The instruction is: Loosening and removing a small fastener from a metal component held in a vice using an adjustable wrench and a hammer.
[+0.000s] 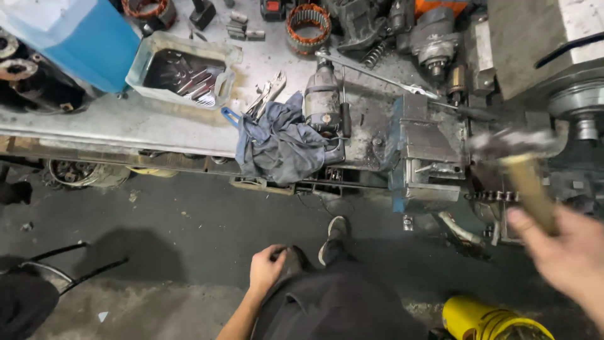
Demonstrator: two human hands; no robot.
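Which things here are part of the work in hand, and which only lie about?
In use:
right hand
hammer
blue vise

Lying about:
grey rag
locking pliers
plastic tray
yellow container
left hand, resting on the knee

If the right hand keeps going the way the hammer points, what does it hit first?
The right hand holds a wooden-handled hammer, blurred, aimed up-left. First in that line looks to be the blue bench vise, probably its right edge; depth is unclear from this view.
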